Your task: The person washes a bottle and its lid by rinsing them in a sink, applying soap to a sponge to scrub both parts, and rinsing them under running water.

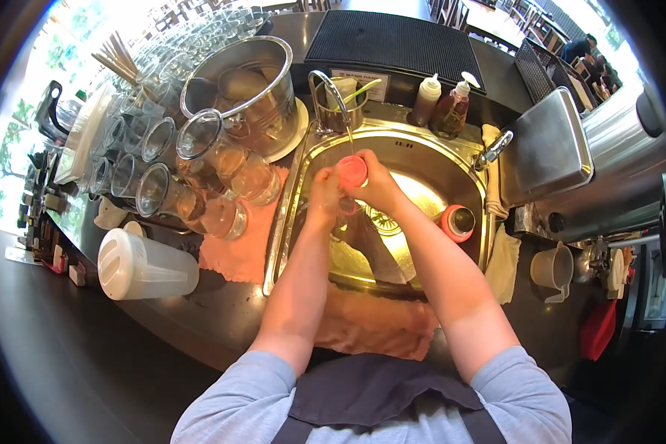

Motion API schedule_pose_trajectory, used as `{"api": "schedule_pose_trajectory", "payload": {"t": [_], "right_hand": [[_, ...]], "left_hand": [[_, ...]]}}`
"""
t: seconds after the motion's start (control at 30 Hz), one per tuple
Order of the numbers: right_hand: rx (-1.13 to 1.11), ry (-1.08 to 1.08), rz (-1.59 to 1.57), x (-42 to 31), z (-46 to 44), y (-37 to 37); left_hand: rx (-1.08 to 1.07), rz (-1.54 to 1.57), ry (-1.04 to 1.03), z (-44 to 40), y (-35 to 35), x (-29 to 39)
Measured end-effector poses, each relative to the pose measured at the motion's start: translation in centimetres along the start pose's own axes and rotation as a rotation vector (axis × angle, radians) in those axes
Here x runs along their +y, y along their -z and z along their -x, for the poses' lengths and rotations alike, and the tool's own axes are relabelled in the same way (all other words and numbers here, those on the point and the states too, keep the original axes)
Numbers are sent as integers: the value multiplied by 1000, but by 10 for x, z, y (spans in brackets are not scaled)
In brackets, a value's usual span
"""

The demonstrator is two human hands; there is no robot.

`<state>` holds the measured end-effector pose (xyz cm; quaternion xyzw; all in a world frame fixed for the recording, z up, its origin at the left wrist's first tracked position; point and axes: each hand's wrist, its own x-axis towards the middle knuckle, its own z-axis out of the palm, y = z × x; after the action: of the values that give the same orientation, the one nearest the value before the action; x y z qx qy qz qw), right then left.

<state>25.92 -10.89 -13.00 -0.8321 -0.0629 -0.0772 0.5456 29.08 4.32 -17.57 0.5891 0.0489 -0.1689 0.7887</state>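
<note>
Over the metal sink (414, 159), my left hand (323, 194) and my right hand (381, 183) are close together near the curved faucet (333, 89). Between them is a small red cap-like piece (352, 171), held by the fingers of my right hand. The fingers of my left hand are closed at its left side, and what they grip is too small to make out. Just below the hands a reddish ring shape shows. A red-rimmed bottle or jar (457, 223) with a dark opening lies at the sink's right side.
Glass pitchers (222, 214) and a steel bucket (274, 111) stand left of the sink, by a white lidded jug (148, 266). Two squeeze or pump bottles (450, 111) stand behind it. A metal tray (547, 148) and measuring jug (551, 268) are at right.
</note>
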Motion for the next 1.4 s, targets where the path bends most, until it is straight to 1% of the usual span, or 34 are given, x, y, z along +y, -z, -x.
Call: {"api": "schedule_pose_trajectory", "payload": {"t": [0.03, 0.07, 0.13, 0.17, 0.2, 0.27, 0.3, 0.33, 0.4, 0.43, 0.47, 0.53, 0.57, 0.63, 0.67, 0.7, 0.73, 0.77, 0.8, 0.83, 0.87, 0.9, 0.93, 0.97, 1.0, 1.07, 1.1, 1.13, 1.17, 1.2, 1.23, 1.3, 1.33, 1.4], "right_hand": [[-15, -51, -10, -2, -3, -3], [-13, -55, -11, 1, -9, -8], [-17, -345, -477, 9, -27, -15], [-216, -511, -614, 12, -33, -8], [-217, -506, -610, 9, -34, -10], [-148, -840, -853, 6, -31, -17], [-149, -841, -846, 7, -29, -15], [-199, -871, -862, 10, -27, -11], [-299, -930, -896, 14, -20, -4], [-254, -933, -800, 8, -14, 2], [-253, -936, -794, 8, -9, 3], [-172, -889, -443, 13, 5, 7], [-172, -741, -118, 17, 14, 11], [141, -253, 502, -8, 60, 23], [229, -193, 470, -31, 82, 37], [374, 66, 727, -24, 100, 53], [432, 38, 832, -45, 111, 70], [476, -4, 835, -46, 119, 86], [544, 20, 886, -32, 130, 100], [531, -30, 858, -22, 139, 109], [520, -75, 830, -13, 144, 116], [521, -61, 824, 1, 149, 118], [483, -93, 740, 19, 154, 116], [443, -128, 656, 30, 158, 113], [442, -120, 649, 34, 153, 110], [445, -115, 655, 42, 134, 108], [398, -177, 673, 25, 121, 102], [388, -161, 664, 26, 109, 96], [321, -98, 628, 30, 97, 87], [248, -32, 592, 31, 85, 78], [142, -63, 544, 22, 72, 69], [88, -17, 494, 24, 41, 48], [61, 3, 450, 24, 25, 35], [-40, -139, 369, 28, -11, 16]], "left_hand": [[37, -177, -31, -3, 4, -1], [34, -179, -27, -5, 5, -4], [78, -31, -103, 0, -4, 11], [118, -45, -43, -18, 10, -2], [117, -42, -47, -18, 4, 0], [153, 85, -340, -7, -17, 13], [-7, 168, -296, 7, -25, 28], [-5, 174, -295, 6, -25, 27], [-149, 99, -132, -1, -23, 25], [-139, 173, -153, -13, -22, 12], [-139, 179, -152, -22, -17, -1], [-157, 346, 28, -17, -23, -5], [-12, 301, 84, -20, -32, -6], [11, 281, 134, -33, -39, -13], [44, 249, 165, -40, -42, -16], [13, 347, 147, -45, -45, -22], [20, 352, 144, -55, -43, -27], [-44, 497, 187, -66, -38, -34], [-112, 638, 227, -71, -33, -36], [-109, 637, 215, -65, -35, -30], [17, 751, 243, -56, -42, -21], [143, 863, 272, -48, -45, -15], [146, 863, 260, -42, -44, -13], [111, 891, 352, -36, -41, -14], [74, 916, 442, -31, -39, -13], [52, 961, 465, -22, -37, -12], [13, 879, 461, -11, -38, -1], [-21, 798, 454, -2, -38, 6], [-37, 724, 412, 7, -37, 11], [-17, 735, 392, 17, -36, 19], [-48, 679, 361, 28, -36, 27], [-95, 634, 280, 43, -23, 29], [-136, 543, 191, 56, -17, 34], [-90, 250, 87, 91, -10, 41]]}}
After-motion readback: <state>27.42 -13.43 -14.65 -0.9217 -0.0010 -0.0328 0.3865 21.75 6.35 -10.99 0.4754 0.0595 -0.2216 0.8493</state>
